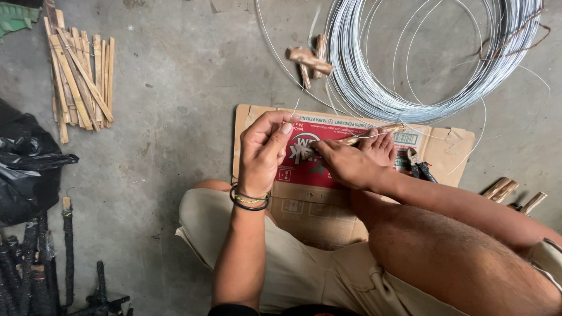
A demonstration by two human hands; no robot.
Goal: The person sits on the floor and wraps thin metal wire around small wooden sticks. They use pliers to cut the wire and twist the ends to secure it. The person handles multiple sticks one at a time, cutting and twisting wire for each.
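1. Wire-binding in progress: a person seated on a concrete floor (175,117) works a thin strand of wire (295,108) around a short bamboo stick (374,133), held over a flattened cardboard sheet (445,149).
2. Left hand (263,152), ringed at the wrist by dark bracelets (250,200), has its fingers (280,130) pinched narrowly on the wire, drawing it taut above the cardboard.
3. Right hand (348,164) grips the near end of the bamboo stick, fingers closed round it; the stick's far end rests just beside a bare foot (380,147).
4. Judged from the taut strand, the step in hand is the wrapping or tying itself; the next move would call for steady tension from the left while the right keeps the stick from turning.
5. Pliers (417,164) with dark handles lie on the cardboard, near the right forearm.
6. Large coil of silvery wire (410,64) sits beyond the cardboard, with a few bamboo offcuts (309,59) touching its edge.
7. Elsewhere on the floor: a bundle of split bamboo slats (79,76) at upper left, a black plastic bag (26,164) and charred-looking dark sticks (35,275) at left, more bamboo pieces (509,193) at right.
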